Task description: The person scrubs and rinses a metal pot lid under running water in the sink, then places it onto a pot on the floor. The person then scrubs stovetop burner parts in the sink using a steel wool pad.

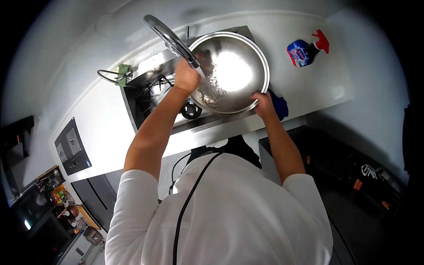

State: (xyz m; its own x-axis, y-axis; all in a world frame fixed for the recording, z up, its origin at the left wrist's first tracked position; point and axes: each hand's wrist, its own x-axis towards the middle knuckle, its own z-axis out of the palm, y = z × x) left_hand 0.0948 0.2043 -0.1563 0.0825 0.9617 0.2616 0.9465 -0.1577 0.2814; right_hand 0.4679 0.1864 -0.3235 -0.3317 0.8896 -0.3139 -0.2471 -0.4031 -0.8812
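Observation:
A large round metal basin (240,99) is held tilted over the steel sink (161,62). My right hand (263,104) grips its lower right rim, thumb on the inside. At the basin's left rim, my left hand (187,77) is beside the outlet of the curved faucet (171,36); its fingertips are hidden, so its grip is unclear. Water (201,73) runs from the faucet onto the metal and spreads over the basin's lower left inside. Black burner-like parts (191,109) lie in the sink, left of and below the basin.
A blue spray bottle with a red trigger (301,53) lies on the counter at the right. Dark blue cloth (279,105) is beside my right hand. A green cloth (123,75) hangs at the sink's left end. A black panel (73,146) is set in the left counter.

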